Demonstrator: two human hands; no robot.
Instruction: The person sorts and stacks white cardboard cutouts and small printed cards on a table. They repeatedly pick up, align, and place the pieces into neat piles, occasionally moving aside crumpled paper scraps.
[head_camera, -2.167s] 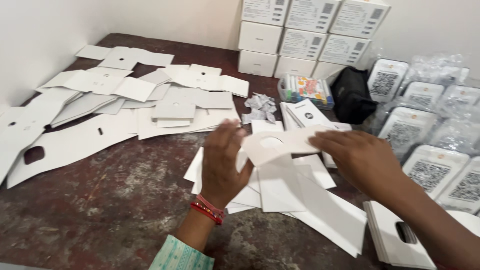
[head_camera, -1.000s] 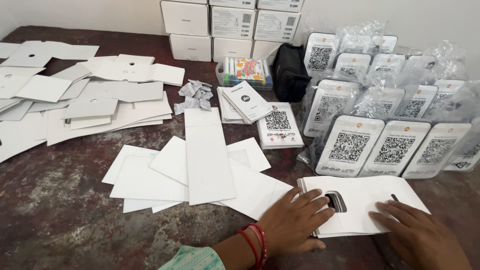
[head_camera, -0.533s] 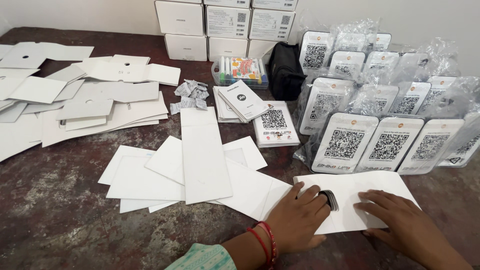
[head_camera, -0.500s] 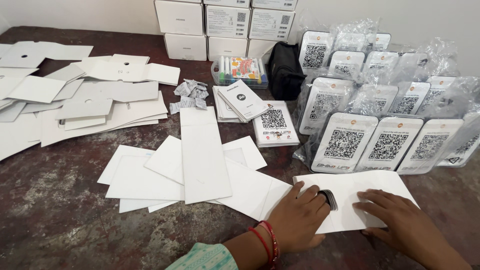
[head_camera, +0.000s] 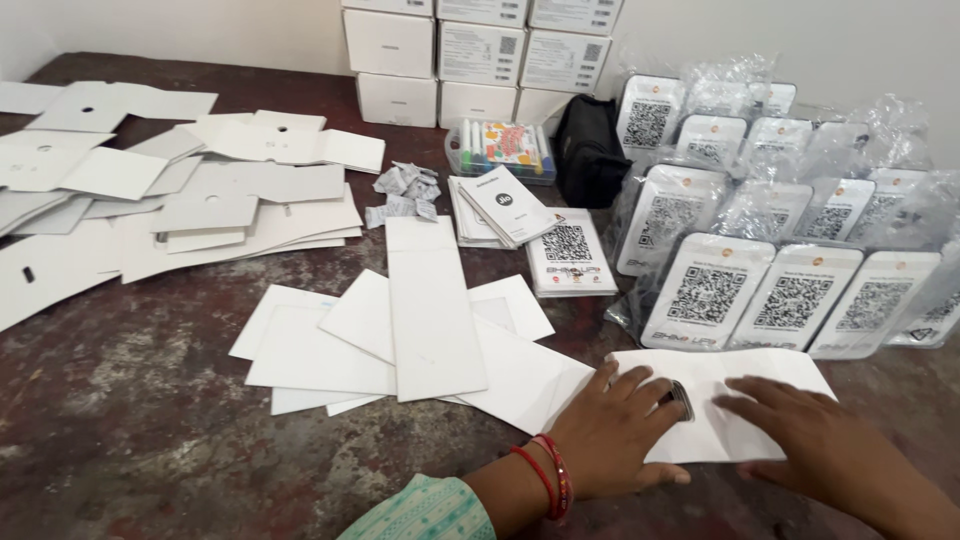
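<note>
A white cardboard sheet (head_camera: 735, 378) with a small dark cut-out lies flat on the brown table at the lower right. My left hand (head_camera: 612, 432), with red bangles at the wrist, presses flat on the sheet's left part, fingers spread beside the cut-out. My right hand (head_camera: 815, 442) lies flat on the sheet's right part, fingers apart. Neither hand grips anything. Left of them lies a loose pile of white cardboard sheets (head_camera: 405, 330), with one long strip on top.
More flat white cardboard blanks (head_camera: 180, 190) cover the far left. White boxes (head_camera: 470, 50) are stacked at the back wall. A marker case (head_camera: 500, 148), a black pouch (head_camera: 590, 150), booklets (head_camera: 510, 205) and several plastic-wrapped code stands (head_camera: 780, 240) fill the right.
Earlier both hands held a folded white piece above the pile. Now the sheet lies flat at the lower right with both palms on it; in the last half second little moved.
</note>
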